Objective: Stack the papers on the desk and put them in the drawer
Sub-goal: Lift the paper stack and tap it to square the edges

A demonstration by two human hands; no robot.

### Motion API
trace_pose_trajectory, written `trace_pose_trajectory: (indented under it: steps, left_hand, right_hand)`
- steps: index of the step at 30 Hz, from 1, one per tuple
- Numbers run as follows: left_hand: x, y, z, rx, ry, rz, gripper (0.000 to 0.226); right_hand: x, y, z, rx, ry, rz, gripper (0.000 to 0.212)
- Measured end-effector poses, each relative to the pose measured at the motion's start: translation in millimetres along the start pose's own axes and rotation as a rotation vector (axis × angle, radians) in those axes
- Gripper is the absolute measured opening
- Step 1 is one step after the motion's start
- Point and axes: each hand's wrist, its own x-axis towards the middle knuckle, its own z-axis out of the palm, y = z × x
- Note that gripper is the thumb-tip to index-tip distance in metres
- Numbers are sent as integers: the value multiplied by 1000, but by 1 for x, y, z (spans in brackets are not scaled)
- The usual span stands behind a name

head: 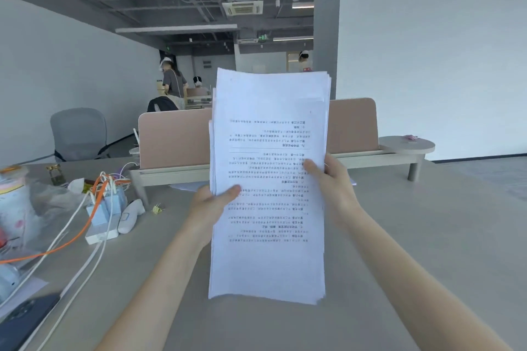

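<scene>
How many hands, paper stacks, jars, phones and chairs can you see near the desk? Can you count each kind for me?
Hands: 2, the left hand and the right hand, both gripping the papers
Paper stack: 1
Glass jar: 1
Dark phone: 1
Grey chair: 1
Total: 6

Surface [427,236], grey: we log at its left a white power strip [102,232] with cables [71,239] (orange and white), a small jar [55,174], a dark phone [25,319]; pink divider [174,137] behind.
</scene>
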Motion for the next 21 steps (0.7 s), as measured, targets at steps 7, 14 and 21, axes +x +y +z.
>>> trace_pose_trajectory:
  steps: [7,14,21]
  left_hand:
    - [-10,40,15,-38,112,195,12]
    - [-19,21,21,-59,106,160,9]
    - [-21,3,22,-93,56,54,13]
  right_hand:
    - [-6,-45,8,-112,-10,-133,24]
    - [-16,-26,2,-106,27,-85,20]
    - [-13,-9,-6,-93,-13,-59,20]
